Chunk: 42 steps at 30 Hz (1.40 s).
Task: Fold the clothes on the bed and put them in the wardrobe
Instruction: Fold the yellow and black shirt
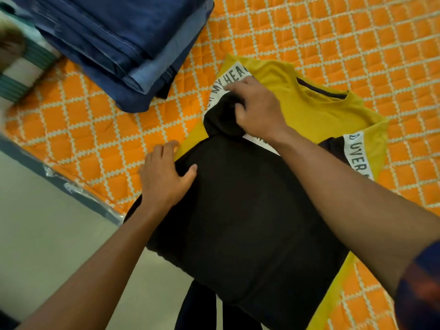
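Right forearm crosses the lower right of the frame, with a patterned cuff at the very corner. Left forearm comes up from the lower left.

Item in hand: yellow-and-black T-shirt (312, 110), spread on the orange quilted bed (333, 32) at frame centre. Its lower part overhangs the bed edge, above the floor (47, 210).

Right hand (257, 108): fingers and thumb curled round the black sleeve (221, 117), drawn in over the white lettered band.

Left hand (166, 177): lies on the shirt's left edge, thumb spread on the black panel and fingers bent over the border. Cannot tell whether they pinch cloth underneath.

Stack of folded blue jeans (119, 44) sits in the upper left, apart from the shirt. Wardrobe not in view (so putting away is judged still to come).

Risks:
- The sleeve is bunched in the grip, not flat. Laid down like this it would probably crease and leave a lumpy fold.
- If the left hand lifts, the side fold may spring open.
- The overhanging part could drag the shirt toward the floor once both hands let go.
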Motion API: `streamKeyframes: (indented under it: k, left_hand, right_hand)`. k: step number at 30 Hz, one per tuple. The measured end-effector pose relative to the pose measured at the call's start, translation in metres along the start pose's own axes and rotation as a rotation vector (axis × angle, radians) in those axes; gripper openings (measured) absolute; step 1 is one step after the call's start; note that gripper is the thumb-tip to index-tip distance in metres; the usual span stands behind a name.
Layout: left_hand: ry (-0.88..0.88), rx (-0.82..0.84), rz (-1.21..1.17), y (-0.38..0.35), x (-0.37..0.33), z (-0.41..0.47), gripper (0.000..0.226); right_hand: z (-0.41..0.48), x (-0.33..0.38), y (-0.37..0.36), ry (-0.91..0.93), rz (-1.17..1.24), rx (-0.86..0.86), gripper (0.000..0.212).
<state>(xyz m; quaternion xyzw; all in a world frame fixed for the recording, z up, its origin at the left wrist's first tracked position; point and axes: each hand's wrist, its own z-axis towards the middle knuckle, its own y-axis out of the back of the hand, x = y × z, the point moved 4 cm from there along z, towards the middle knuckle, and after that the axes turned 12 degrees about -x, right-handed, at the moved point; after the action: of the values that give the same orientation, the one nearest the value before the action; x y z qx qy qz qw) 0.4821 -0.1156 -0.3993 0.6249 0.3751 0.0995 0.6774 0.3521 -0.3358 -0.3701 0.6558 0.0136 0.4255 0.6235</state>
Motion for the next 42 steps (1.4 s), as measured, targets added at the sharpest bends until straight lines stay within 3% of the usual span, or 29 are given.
streamKeyframes:
  k: [3,7,14,17,23,29,33,37,40,42]
  left_hand:
    - [-0.048,0.065,-0.015,0.016,0.022,-0.023,0.034]
    - [-0.065,0.300,0.033,0.027,0.043,-0.042,0.018]
    - [-0.129,0.608,0.159,0.036,0.054,-0.071,0.031]
    - [-0.120,0.597,0.267,0.040,0.045,-0.102,0.029]
    - [-0.106,0.495,0.372,0.042,-0.009,-0.181,0.018]
    - [-0.047,0.499,0.207,0.019,-0.105,-0.285,0.035]
    - [0.008,0.536,0.109,-0.015,-0.165,-0.345,0.029]
    - [0.056,0.632,0.066,-0.054,-0.189,-0.381,0.033]
    - [0.112,0.620,0.004,-0.068,-0.187,-0.394,0.038]
    - [0.137,0.614,-0.040,-0.067,-0.178,-0.393,0.049]
  right_hand:
    - [0.018,0.025,-0.020,0.154,-0.204,0.294,0.081]
    - [0.045,0.031,-0.031,0.201,-0.420,0.499,0.060]
    - [0.043,0.031,-0.008,0.315,-0.587,0.383,0.028]
    - [0.031,0.019,0.021,0.339,-0.635,0.296,0.015]
    - [0.004,-0.017,0.097,0.326,-0.692,0.235,0.023]
    - [-0.052,-0.065,0.169,0.274,-0.771,0.217,0.025]
    - [-0.092,-0.121,0.196,0.189,-0.798,0.246,0.027]
    - [-0.130,-0.165,0.201,0.019,-0.731,0.320,0.036]
    - [-0.164,-0.191,0.190,-0.164,-0.630,0.402,0.061]
    - [-0.179,-0.200,0.189,-0.276,-0.610,0.301,0.060]
